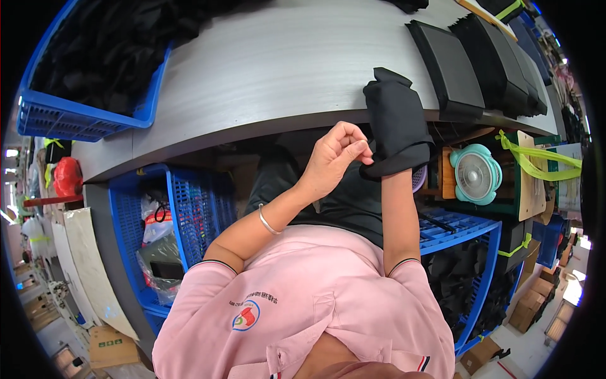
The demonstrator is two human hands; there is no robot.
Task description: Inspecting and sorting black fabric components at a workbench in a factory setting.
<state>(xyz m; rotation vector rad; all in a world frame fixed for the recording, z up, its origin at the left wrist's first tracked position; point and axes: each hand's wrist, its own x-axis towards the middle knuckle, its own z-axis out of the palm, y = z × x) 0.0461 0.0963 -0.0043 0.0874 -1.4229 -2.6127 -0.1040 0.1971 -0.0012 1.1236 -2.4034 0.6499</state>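
My left hand (pixel 339 155), with a silver bangle at its wrist, is closed in a pinch just left of the open edge of a black cloth pouch (pixel 396 117). Whatever lies between its fingertips is too small to make out. The pouch covers my right hand entirely, its folded mouth sitting round my wrist and its far end raised over the table's front edge. Inside the cloth, the fingers of that hand are hidden.
Black flat pieces (pixel 447 69) lie stacked on the grey table (pixel 271 63) at the right. A blue crate (pixel 88 117) of black cloth stands far left. Below are another blue crate (pixel 180 215) with bagged items, a blue crate (pixel 470 234) of black pieces, and a teal fan (pixel 478 175).
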